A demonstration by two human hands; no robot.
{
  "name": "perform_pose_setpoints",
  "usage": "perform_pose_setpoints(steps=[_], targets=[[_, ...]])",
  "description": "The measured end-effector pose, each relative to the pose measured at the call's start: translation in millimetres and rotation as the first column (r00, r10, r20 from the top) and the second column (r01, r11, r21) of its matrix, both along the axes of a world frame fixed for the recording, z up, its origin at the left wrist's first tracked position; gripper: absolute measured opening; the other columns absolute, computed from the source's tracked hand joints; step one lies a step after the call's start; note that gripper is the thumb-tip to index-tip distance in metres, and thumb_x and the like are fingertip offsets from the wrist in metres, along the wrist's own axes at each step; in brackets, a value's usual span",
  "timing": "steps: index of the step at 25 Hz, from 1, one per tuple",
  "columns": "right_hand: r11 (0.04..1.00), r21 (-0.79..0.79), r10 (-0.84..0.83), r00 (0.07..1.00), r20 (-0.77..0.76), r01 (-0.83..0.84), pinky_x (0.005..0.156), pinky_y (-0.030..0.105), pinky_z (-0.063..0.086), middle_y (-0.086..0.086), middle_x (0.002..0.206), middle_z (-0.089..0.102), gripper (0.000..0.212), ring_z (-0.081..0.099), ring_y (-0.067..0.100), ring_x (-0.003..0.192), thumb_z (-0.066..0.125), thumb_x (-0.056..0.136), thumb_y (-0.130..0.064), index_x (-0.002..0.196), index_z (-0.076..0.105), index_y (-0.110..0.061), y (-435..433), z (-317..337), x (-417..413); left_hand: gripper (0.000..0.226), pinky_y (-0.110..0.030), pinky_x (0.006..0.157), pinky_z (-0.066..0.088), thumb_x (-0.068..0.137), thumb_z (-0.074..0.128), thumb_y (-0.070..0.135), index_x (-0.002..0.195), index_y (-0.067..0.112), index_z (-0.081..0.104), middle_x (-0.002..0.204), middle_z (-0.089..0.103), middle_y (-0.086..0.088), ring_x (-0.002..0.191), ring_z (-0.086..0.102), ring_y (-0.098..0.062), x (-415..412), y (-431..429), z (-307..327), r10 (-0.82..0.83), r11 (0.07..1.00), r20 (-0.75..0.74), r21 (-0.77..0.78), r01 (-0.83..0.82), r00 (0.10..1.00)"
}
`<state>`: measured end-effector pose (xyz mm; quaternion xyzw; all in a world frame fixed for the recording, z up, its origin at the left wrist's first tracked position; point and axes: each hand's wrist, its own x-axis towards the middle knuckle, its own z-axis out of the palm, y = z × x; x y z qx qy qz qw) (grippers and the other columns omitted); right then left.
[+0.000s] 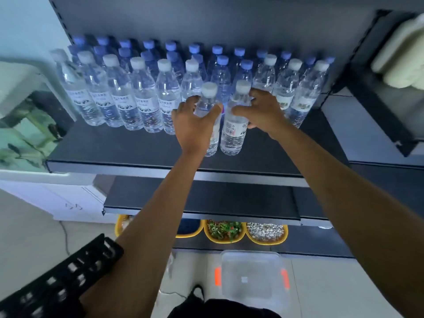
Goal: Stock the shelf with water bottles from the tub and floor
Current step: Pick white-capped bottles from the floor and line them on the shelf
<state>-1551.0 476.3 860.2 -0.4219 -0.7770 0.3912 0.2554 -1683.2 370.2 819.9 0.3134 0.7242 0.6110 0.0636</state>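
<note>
Head view: I look down along both my forearms at the dark shelf (110, 148) that carries the water.
My left hand (193, 125): fingers and thumb are curled round the shoulder of the left bottle (205, 106), thumb on its right side, fingers round its left.
My right hand (261, 111): wrapped round the upper body of the right bottle (233, 134), thumb across the front above the label, fingers behind.
How the left bottle stands: upright, white cap on, lower body mostly hidden behind my hand and wrist. Its base is down at the shelf deck, but I cannot tell whether it rests there.
How the right bottle stands: upright, white cap on, barcode label facing me, just beside the left bottle.
Place of both: forward of the stocked bottles, in front of a gap in the nearest line.
Front row (142, 97): white-capped bottles, six left of the gap and three right of it.
Back rows (172, 45): blue-capped bottles packed toward the rear panel; two show through the gap.
Lower shelf (206, 198): dark, directly under the stocked one.
Tub (251, 281): clear plastic with orange latches, on the floor between my arms.
Yellow bowls (267, 243): below the lower shelf, holding green and pale grainy contents.
Black crate (59, 281): slotted, lower left, beside my left forearm.
Fish tank (20, 134): left of the shelf.
</note>
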Motion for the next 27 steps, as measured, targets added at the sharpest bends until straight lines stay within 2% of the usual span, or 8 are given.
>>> perform_pose_setpoints(steps=[4,6,10,14,17,22,25,27], targets=[[0.998,-0.028,0.048,0.997,-0.054,-0.05,0.107,0.055,0.049,0.006,0.139,0.061,0.069,0.06,0.027,0.127,0.07,0.078,-0.032,0.141,0.045,-0.017,8,-15,-7,0.065,-0.033,0.086,0.052,0.077,0.078,0.051,0.134,0.027,0.057,0.113,0.062,-0.002,0.108,0.059,-0.022,-24,12,-19,-0.144,0.99,0.056,0.011,0.143,0.988],[1.0,-0.022,0.003,0.997,-0.081,-0.005,0.111,0.05,0.046,0.011,0.144,0.053,0.071,0.053,0.027,0.133,0.073,0.082,-0.03,0.145,0.044,-0.015,8,-16,-11,0.074,-0.039,0.089,0.055,0.071,0.085,0.045,0.133,0.021,0.051,0.118,0.063,-0.006,0.107,0.063,-0.023,-31,9,-41,-0.218,0.976,0.053,0.02,0.217,0.974],[0.974,0.18,-0.145,0.989,0.013,0.14,0.093,0.032,0.047,0.005,0.121,0.05,0.076,0.055,0.019,0.11,0.076,0.065,-0.058,0.129,0.058,-0.021,6,-15,-19,0.069,-0.046,0.089,0.055,0.063,0.087,0.044,0.116,0.019,0.051,0.114,0.062,-0.001,0.106,0.063,-0.021,-34,3,-92,-0.238,0.965,0.021,-0.112,0.238,0.971],[0.992,0.127,0.012,0.999,-0.037,-0.007,0.092,0.034,0.052,0.001,0.122,0.058,0.059,0.061,0.015,0.108,0.077,0.081,-0.02,0.134,0.052,-0.014,9,-16,-12,0.063,-0.043,0.09,0.057,0.072,0.079,0.043,0.122,0.028,0.044,0.113,0.068,0.01,0.103,0.068,-0.009,-43,7,-107,-0.328,0.938,0.105,-0.084,0.337,0.939],[0.997,0.008,0.083,0.986,-0.143,-0.083,0.103,0.045,0.054,0.013,0.135,0.058,0.057,0.061,0.027,0.126,0.067,0.086,0.004,0.138,0.047,-0.01,13,-15,-6,0.065,-0.04,0.097,0.054,0.074,0.077,0.039,0.126,0.024,0.041,0.121,0.065,0.003,0.11,0.064,-0.013,-44,10,-112,-0.378,0.92,0.127,-0.064,0.388,0.917],[0.998,0.055,-0.04,0.999,-0.012,0.041,0.093,0.036,0.051,0.003,0.132,0.056,0.056,0.059,0.019,0.12,0.082,0.085,-0.032,0.133,0.054,-0.026,15,-9,-17,0.065,-0.027,0.091,0.042,0.071,0.087,0.036,0.12,0.012,0.051,0.117,0.047,0.001,0.107,0.049,-0.016,-35,17,-109,-0.274,0.957,0.006,-0.103,0.273,0.962],[0.994,0.102,-0.032,0.999,0.006,0.032,0.086,0.033,0.05,0.001,0.124,0.057,0.056,0.058,0.013,0.105,0.08,0.084,-0.024,0.132,0.053,-0.022,16,-10,-15,0.057,-0.032,0.091,0.046,0.075,0.085,0.032,0.118,0.012,0.053,0.114,0.053,0.0,0.105,0.053,-0.019,-22,18,-107,-0.212,0.974,0.022,-0.081,0.213,0.977],[0.997,0.057,0.046,0.998,-0.051,-0.043,0.086,0.035,0.052,0.001,0.123,0.059,0.057,0.062,0.017,0.11,0.073,0.083,-0.01,0.133,0.048,-0.016,19,-10,-7,0.047,-0.034,0.09,0.05,0.078,0.082,0.032,0.11,0.019,0.051,0.107,0.057,0.005,0.101,0.056,-0.015,-17,18,-106,-0.196,0.978,0.069,-0.059,0.2,0.978]])
